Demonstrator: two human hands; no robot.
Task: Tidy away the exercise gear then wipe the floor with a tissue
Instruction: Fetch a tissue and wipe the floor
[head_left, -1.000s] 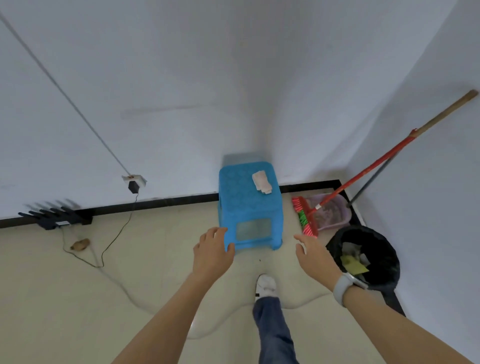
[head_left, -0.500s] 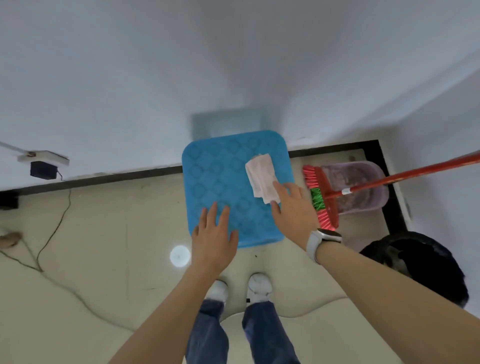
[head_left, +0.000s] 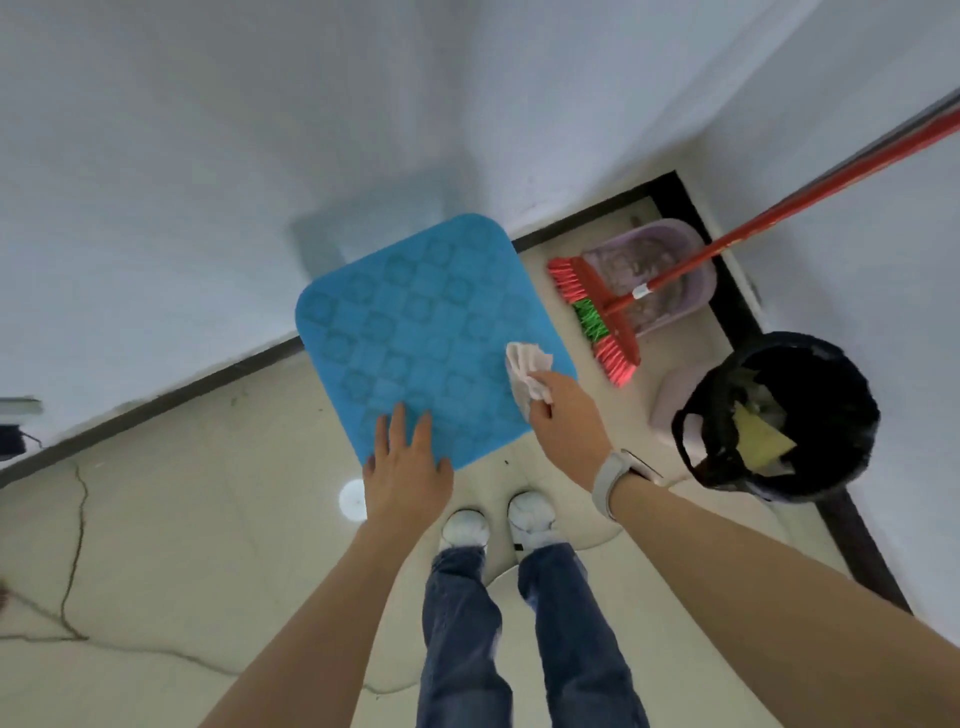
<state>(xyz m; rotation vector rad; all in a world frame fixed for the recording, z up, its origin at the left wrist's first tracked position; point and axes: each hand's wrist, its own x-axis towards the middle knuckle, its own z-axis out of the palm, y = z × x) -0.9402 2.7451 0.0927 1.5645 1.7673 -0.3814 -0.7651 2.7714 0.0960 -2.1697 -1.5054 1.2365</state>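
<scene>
Tissue (head_left: 527, 376) now pinched in right hand (head_left: 563, 421), lifted off stool (head_left: 415, 332) at centre frame; half second ago lay flat there. Left hand (head_left: 408, 470) spread flat on stool's near edge, empty. Floor wiping likely next.

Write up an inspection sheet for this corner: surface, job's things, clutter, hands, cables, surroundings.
Surface: beige floor, cracked at left.
Job's things: tissue pinched by right hand over blue stool; no exercise gear seen.
Clutter: red broom resting on a lilac dustpan; black bin holding rubbish.
Hands: left hand flat on stool edge.
Cables: dark plug at left edge; lead unclear.
Surroundings: white walls, black skirting.
</scene>
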